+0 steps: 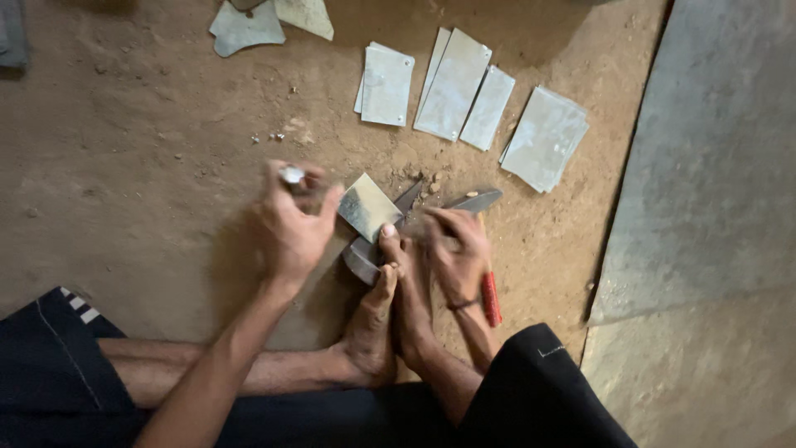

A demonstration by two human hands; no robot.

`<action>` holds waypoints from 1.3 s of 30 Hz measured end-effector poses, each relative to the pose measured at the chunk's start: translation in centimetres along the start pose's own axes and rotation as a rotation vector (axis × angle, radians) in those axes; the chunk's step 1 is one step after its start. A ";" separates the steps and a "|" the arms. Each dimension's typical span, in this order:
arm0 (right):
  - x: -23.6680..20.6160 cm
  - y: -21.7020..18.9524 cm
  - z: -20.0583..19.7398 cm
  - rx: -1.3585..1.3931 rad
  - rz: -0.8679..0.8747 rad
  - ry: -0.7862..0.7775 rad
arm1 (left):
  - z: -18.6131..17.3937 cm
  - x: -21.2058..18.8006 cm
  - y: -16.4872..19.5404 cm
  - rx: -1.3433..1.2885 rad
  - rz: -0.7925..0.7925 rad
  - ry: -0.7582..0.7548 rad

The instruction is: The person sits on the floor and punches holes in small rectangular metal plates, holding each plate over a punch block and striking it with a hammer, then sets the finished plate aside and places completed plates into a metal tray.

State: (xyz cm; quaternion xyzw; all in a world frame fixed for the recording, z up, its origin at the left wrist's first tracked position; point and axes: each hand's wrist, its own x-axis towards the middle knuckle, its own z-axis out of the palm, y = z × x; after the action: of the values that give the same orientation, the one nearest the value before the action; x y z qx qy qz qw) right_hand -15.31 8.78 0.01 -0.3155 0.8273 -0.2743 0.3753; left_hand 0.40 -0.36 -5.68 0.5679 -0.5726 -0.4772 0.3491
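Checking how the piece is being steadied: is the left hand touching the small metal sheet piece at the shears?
Touching. The head view shows the left hand's fingertips meeting the left edge of the small metal sheet piece, with no gap visible.

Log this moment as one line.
left hand: at small grey metal sheet | right hand: on red-handled shears | foot: steadying blade

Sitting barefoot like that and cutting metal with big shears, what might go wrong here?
The bare toes pin the shears right beside the blades, so a slip might nick them. The left hand holds the small metal sheet by its edge, which looks sharp. The right hand also rests close to the blades.
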 end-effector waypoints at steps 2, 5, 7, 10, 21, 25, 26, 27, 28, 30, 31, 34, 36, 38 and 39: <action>-1.9 0.0 1.3 -0.045 0.291 -0.037 | -1.0 0.4 0.8 0.007 -0.013 0.083; -2.8 1.7 2.2 -0.539 -0.504 0.015 | -0.6 1.1 1.5 -0.802 -0.229 -0.170; -2.5 3.2 2.4 -0.613 -0.518 0.032 | 1.0 1.2 1.7 -0.801 -0.101 -0.368; -2.1 4.9 2.5 -0.583 -0.510 0.032 | 3.1 1.3 1.3 -0.547 0.195 -0.539; -2.4 5.6 2.3 -0.525 -0.465 0.007 | 3.0 0.8 0.2 -0.134 0.492 -0.625; -3.3 5.3 1.9 -0.479 -0.522 0.033 | 3.3 0.3 0.1 -0.119 0.518 -0.671; -3.4 5.2 2.0 -0.457 -0.551 0.045 | 3.3 0.4 0.1 -0.090 0.518 -0.678; -3.5 4.9 2.0 -0.443 -0.533 0.061 | 3.3 0.4 0.1 -0.079 0.565 -0.657; -3.5 4.7 2.1 -0.429 -0.516 0.079 | 3.1 0.4 0.2 -0.068 0.614 -0.635; -3.4 4.3 2.3 -0.424 -0.499 0.078 | 2.9 0.5 0.4 -0.044 0.652 -0.621; -3.3 4.3 2.3 -0.440 -0.492 0.043 | 2.9 0.6 0.5 -0.036 0.623 -0.627; -3.4 4.4 2.3 -0.505 -0.509 0.057 | 2.7 0.5 0.9 -0.054 0.626 -0.647; -3.5 4.9 2.2 -0.516 -0.501 0.060 | 2.6 0.3 1.1 -0.059 0.603 -0.677; -3.5 5.3 2.2 -0.492 -0.511 0.043 | 2.6 0.3 1.2 -0.031 0.566 -0.686; -3.3 5.4 2.3 -0.524 -0.496 0.031 | 2.6 0.3 1.2 -0.037 0.575 -0.689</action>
State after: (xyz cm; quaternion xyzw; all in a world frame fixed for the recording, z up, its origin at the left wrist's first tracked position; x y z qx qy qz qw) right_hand -13.49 14.21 -3.55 -0.5879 0.7734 -0.1404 0.1911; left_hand -2.50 -0.35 -5.37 0.1874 -0.7813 -0.5324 0.2664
